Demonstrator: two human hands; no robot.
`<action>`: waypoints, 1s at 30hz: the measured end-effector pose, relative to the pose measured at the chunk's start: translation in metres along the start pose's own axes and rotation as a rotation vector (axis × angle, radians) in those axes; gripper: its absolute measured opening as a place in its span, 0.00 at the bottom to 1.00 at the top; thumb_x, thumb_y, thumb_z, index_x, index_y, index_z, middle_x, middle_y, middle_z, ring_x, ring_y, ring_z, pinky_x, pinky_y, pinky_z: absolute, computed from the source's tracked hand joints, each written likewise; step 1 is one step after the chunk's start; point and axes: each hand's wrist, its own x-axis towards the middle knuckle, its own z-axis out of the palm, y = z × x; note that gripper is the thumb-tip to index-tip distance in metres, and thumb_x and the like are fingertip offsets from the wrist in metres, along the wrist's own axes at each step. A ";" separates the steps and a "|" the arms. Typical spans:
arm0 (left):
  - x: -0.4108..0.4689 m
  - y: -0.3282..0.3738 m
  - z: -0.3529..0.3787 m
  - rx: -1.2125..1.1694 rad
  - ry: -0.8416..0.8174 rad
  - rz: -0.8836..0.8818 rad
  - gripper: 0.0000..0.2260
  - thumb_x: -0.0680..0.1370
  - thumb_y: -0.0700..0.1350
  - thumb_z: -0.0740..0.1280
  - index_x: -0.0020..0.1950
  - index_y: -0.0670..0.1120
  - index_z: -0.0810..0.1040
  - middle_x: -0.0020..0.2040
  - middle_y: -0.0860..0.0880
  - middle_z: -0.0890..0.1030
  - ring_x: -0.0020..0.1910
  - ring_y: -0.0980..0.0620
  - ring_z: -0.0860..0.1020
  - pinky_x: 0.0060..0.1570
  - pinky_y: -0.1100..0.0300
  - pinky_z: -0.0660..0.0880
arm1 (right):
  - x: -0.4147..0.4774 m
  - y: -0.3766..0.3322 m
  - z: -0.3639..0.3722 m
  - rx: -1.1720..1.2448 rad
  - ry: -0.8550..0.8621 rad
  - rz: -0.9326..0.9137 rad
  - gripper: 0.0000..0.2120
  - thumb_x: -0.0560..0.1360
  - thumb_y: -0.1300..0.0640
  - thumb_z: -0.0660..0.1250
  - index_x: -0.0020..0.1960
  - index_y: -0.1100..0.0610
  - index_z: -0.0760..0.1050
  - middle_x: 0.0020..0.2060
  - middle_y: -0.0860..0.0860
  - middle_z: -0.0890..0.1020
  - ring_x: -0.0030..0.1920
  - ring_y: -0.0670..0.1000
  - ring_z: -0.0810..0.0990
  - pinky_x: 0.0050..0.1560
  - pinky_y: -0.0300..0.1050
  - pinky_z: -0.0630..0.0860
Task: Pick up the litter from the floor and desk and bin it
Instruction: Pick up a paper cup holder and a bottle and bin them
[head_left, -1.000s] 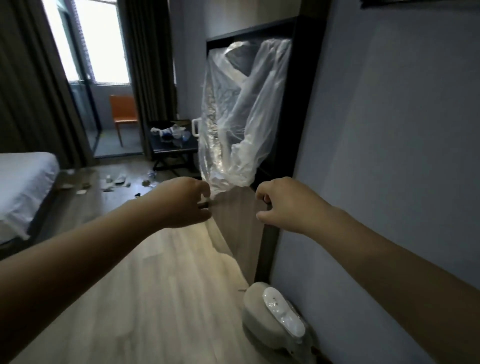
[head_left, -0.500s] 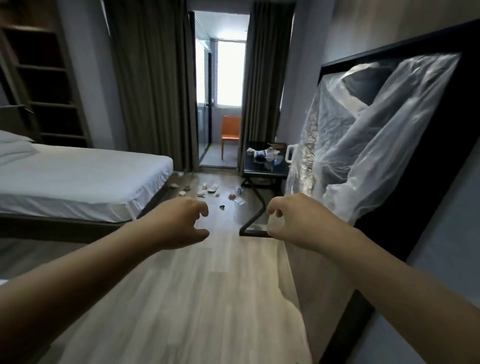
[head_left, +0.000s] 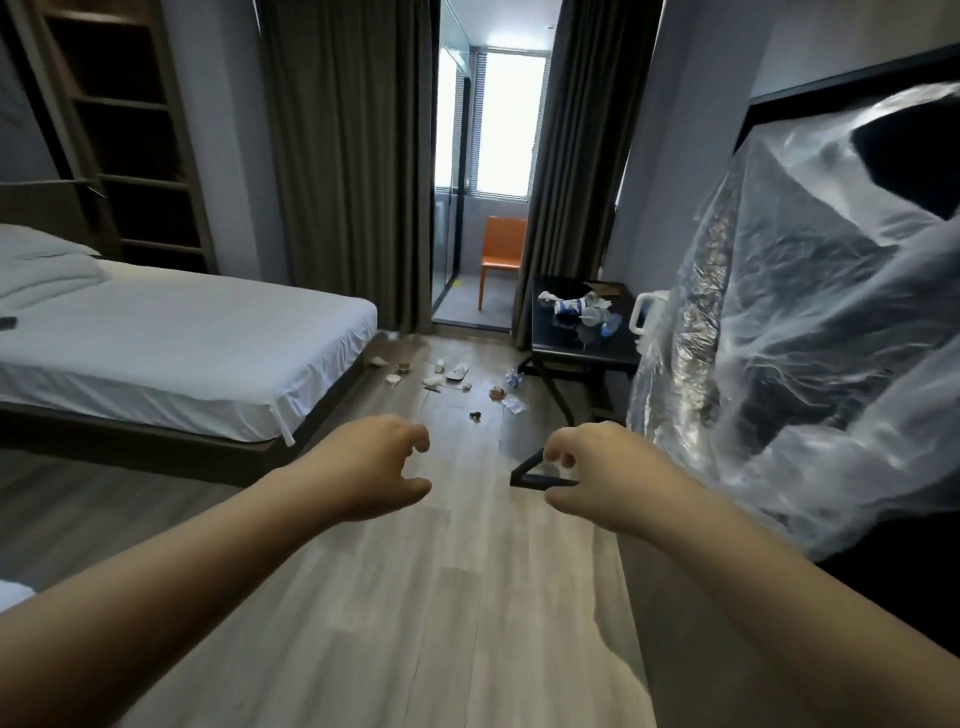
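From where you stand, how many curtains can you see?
2. The left curtain hangs left of the doorway, beyond the bed; the right curtain hangs right of it, behind the desk. More may be out of frame.

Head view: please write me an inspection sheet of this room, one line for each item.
Surface: wooden floor; dark desk by the right wall.
Job's things: floor litter scattered between bed and desk; desk litter; large clear plastic bag at right; no bin seen.
Clutter: small dark item on the bed.
Hands: left hand and right hand stretched forward, fingers curled; whether they pinch bag film cannot be told.
Cables: nothing seen.
Surroundings: curtains, orange chair, shelves.
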 end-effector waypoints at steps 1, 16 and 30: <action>0.016 -0.013 0.000 0.000 0.007 0.004 0.19 0.76 0.56 0.66 0.65 0.52 0.72 0.60 0.53 0.75 0.57 0.53 0.74 0.55 0.60 0.71 | 0.021 0.000 0.003 0.003 -0.002 0.004 0.19 0.72 0.48 0.68 0.63 0.49 0.73 0.55 0.46 0.78 0.56 0.48 0.75 0.50 0.45 0.75; 0.251 -0.153 0.017 -0.017 -0.082 0.024 0.21 0.75 0.56 0.65 0.66 0.51 0.71 0.60 0.52 0.76 0.58 0.52 0.75 0.57 0.56 0.73 | 0.271 0.030 0.054 0.040 -0.097 0.103 0.18 0.72 0.49 0.67 0.62 0.50 0.75 0.53 0.45 0.79 0.54 0.46 0.76 0.51 0.42 0.75; 0.500 -0.224 0.033 0.009 -0.143 -0.038 0.21 0.76 0.56 0.65 0.66 0.51 0.71 0.59 0.52 0.76 0.57 0.53 0.75 0.58 0.57 0.73 | 0.528 0.131 0.089 0.060 -0.143 0.080 0.19 0.71 0.50 0.66 0.62 0.51 0.74 0.56 0.48 0.79 0.57 0.49 0.76 0.47 0.42 0.72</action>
